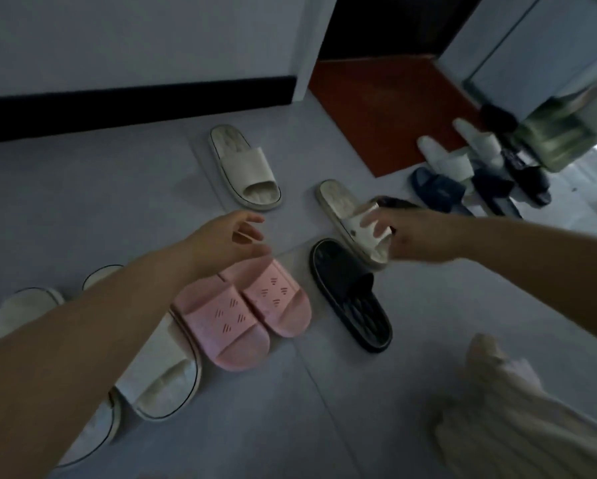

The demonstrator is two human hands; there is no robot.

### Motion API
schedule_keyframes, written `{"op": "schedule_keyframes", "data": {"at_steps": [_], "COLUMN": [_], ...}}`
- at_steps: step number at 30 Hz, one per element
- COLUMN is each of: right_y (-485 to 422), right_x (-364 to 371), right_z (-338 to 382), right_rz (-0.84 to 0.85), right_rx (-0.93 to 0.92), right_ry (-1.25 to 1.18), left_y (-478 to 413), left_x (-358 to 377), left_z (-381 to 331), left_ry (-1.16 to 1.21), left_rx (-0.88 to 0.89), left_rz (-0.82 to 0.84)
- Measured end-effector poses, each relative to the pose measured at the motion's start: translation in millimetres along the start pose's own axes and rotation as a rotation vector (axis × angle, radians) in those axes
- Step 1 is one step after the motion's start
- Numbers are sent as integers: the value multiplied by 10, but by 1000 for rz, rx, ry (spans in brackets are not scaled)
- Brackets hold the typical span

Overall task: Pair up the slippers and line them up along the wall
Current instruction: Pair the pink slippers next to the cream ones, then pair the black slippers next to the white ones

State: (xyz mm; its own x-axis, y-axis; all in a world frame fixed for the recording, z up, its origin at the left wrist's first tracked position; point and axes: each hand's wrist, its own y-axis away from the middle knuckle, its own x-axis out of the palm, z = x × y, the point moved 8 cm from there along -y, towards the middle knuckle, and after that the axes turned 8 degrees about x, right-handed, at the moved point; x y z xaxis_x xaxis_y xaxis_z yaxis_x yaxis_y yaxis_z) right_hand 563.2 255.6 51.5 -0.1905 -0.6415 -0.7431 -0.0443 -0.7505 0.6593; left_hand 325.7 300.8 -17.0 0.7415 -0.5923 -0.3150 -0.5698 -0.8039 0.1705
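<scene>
Slippers lie scattered on a grey tiled floor. A pink pair [245,314] sits side by side in the middle. My left hand [228,238] hovers just above their heels, fingers loosely curled, holding nothing. A single white slipper [245,167] lies nearer the wall. My right hand [407,233] grips the strap of another white slipper [345,216], which overlaps the heel of a black slipper [352,295]. A second dark slipper [393,202] peeks out behind my right hand. Two more white slippers [162,378] lie under my left forearm.
The white wall with a black baseboard [134,98] runs along the far side. A red doormat [393,112] lies at the far right. Beside it a mixed heap of navy, white and black slippers [462,178] sits by a mirror. My bare foot [494,361] stands at the lower right.
</scene>
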Motion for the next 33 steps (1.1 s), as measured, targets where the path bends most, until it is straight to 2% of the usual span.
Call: {"op": "schedule_keyframes", "data": {"at_steps": [5,11,16,19,21,23,27,33], "right_y": [-469,-1290,-1644,-1658,-1629,-1625,-1688,-1487], "right_x": [482,866,1087,1156,1138,1120,1118,1116], "right_z": [-329,-397,-315,-315,-383,-500,-637,-791], "right_rz": [169,156,235,203,180,174,222,343], "right_rx": [-154,-502,-718,-806,-827,-807,-773,-905], "right_ry": [256,459,555,520,449,392,330,388], "left_y": [-155,-584,-1052,-1078,-1044,-1084,-1500,-2226], "left_x": [234,481,452,330,297,281,82,-283], "left_z": [255,354,214,156,137,150,267,636], "left_ry": [-54,-114,-60,-41,-72,-159,-425,-874], "left_rx": [-142,-318,-453,-541,-617,-668,-630,-605], "left_rz": [-18,-99,-329,-525,-576,-528,-406,-303]}}
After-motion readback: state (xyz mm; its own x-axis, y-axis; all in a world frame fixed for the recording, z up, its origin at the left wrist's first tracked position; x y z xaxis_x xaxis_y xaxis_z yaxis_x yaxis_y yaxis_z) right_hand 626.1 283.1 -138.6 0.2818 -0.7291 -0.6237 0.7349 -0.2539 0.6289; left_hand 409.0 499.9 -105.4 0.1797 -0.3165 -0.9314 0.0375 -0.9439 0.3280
